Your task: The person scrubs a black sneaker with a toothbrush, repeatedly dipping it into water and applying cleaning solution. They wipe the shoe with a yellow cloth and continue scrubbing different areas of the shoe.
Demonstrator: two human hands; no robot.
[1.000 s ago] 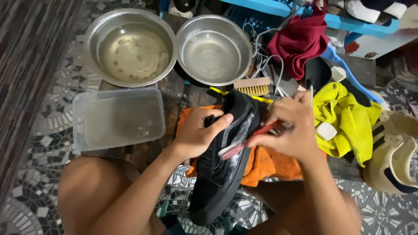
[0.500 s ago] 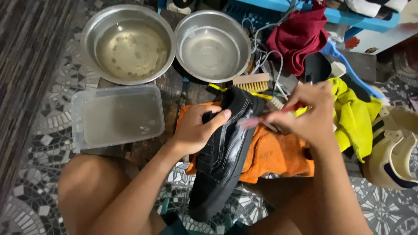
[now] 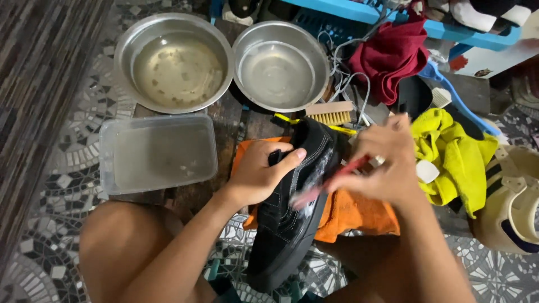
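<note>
Two steel bowls (image 3: 174,62) stand side by side at the far edge of the mosaic floor (image 3: 50,163), the left one holding cloudy water, and a clear plastic tub (image 3: 158,152) sits just in front of them. An orange cloth (image 3: 351,212) lies between my knees, with a yellow cloth (image 3: 449,154) just beside it on my right. Over the orange cloth I grip a black shoe (image 3: 292,213) with my left hand (image 3: 259,175), fingers tucked in its opening. My right hand (image 3: 387,163) is clenched on a red toothbrush (image 3: 328,184), bristles pressed to the shoe's foamy side.
</note>
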